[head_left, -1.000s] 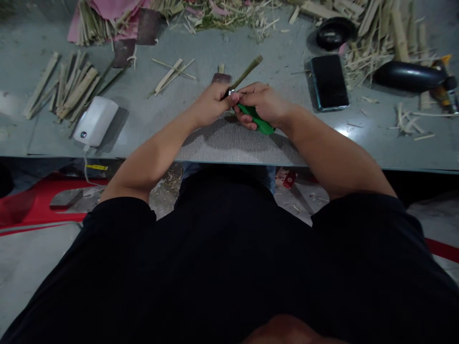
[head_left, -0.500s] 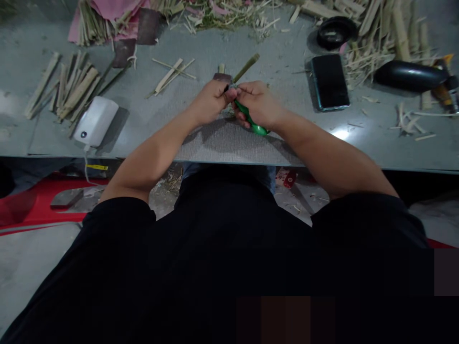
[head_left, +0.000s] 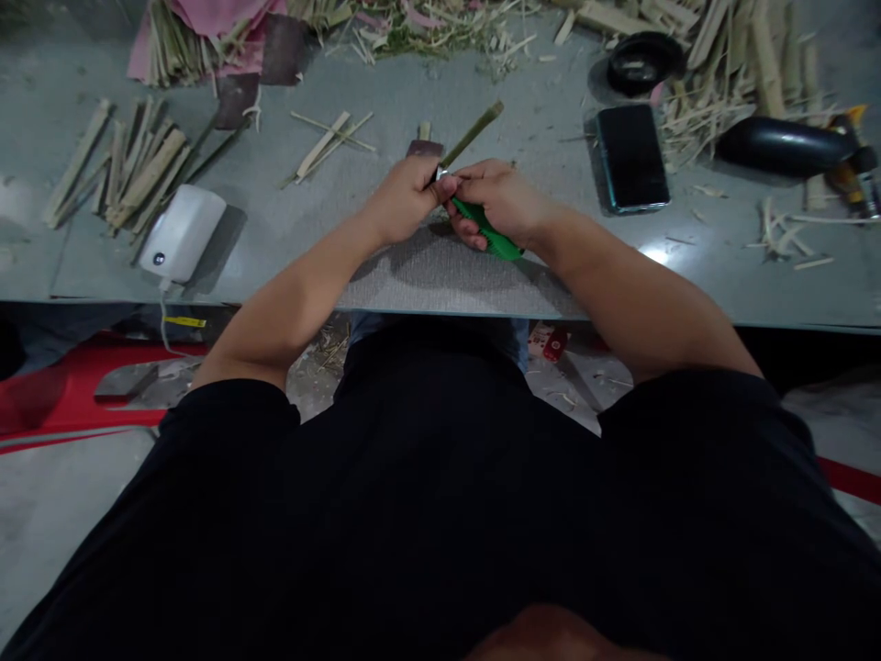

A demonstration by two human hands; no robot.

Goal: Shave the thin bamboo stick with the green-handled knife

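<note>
- Green tool (head_left: pixel 506 246) is held in closed R hand (head_left: pixel 509 197); turned slightly vs. a moment ago, ridged side shown.
- Metal part (head_left: pixel 442 173) seen more plainly; prob. still worked against stick (head_left: pixel 473 134).
- Stick is pinched in L hand (head_left: pixel 405 197), far end up & R; contact pt. hidden.
- Table edge (head_left: pixel 413 309) near, below hands.
- Strips (head_left: pixel 323 149) near L hand; phone (head_left: pixel 631 156) well apart, R side.

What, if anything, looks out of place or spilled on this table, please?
Pale shavings lie loose on the right of the table, apart from the larger heap of strips, so they look like stray litter. The phone, close beside that heap, seems slightly out of place. I see no obvious damage.
</note>
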